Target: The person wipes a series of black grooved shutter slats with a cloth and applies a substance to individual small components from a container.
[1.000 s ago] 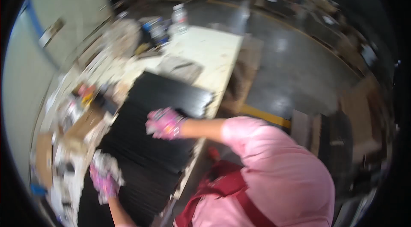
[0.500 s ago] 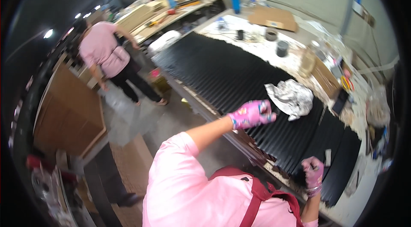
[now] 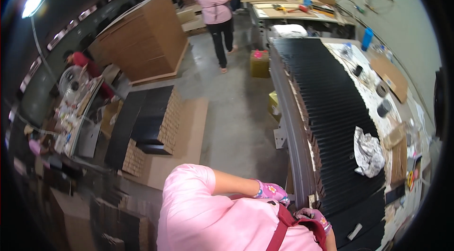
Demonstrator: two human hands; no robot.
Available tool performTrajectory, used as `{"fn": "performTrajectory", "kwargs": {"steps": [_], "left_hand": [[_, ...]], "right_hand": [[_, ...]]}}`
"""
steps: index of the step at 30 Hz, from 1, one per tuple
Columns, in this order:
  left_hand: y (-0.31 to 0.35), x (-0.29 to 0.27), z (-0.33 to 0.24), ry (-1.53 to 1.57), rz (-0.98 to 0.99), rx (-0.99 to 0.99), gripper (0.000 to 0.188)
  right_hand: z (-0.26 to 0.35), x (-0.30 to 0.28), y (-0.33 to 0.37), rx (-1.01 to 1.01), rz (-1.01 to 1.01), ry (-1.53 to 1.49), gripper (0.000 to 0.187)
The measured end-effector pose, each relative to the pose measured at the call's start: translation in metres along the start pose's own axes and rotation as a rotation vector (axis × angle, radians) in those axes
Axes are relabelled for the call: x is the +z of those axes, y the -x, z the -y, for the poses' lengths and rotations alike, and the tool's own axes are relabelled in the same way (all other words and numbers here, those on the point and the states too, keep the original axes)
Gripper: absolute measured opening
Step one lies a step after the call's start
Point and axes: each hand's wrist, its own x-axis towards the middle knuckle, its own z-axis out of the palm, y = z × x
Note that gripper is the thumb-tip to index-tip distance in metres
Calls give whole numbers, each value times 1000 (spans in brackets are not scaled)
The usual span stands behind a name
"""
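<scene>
My left hand (image 3: 275,191), in a pink flowered glove, is drawn in close before my body, at the table's near edge. Its fingers are mostly hidden. Beside it, my right hand (image 3: 313,215) wears a matching glove and lies against the top of my dark red apron (image 3: 283,225). Whether its fingers grip the apron cannot be made out. Just right of both hands, long black strips (image 3: 326,104) lie side by side along the table. A crumpled white-and-grey cloth or paper (image 3: 369,152) rests on them, and a small pale block (image 3: 354,232) sits nearer me.
Dark cups (image 3: 383,107), a blue bottle (image 3: 367,39), cardboard (image 3: 390,78) and scissors (image 3: 410,180) line the table's far side. Stacked black panels (image 3: 153,118) stand on cardboard at left, before a large brown cabinet (image 3: 146,38). A person in pink (image 3: 215,5) is up the aisle.
My view has swung left. Both hands have drawn back from above the black strips to the front of my body. The person in pink is farther up the aisle.
</scene>
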Motion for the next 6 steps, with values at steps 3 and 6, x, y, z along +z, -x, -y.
{"fn": "performTrajectory", "kwargs": {"steps": [3,6], "left_hand": [[26,0,9,-117,-125,51,29],[51,-11,18,70,-223,-21,36]], "right_hand": [[34,8,-3,-17,76,-208,15],[57,12,-19,211,26,-296,24]]}}
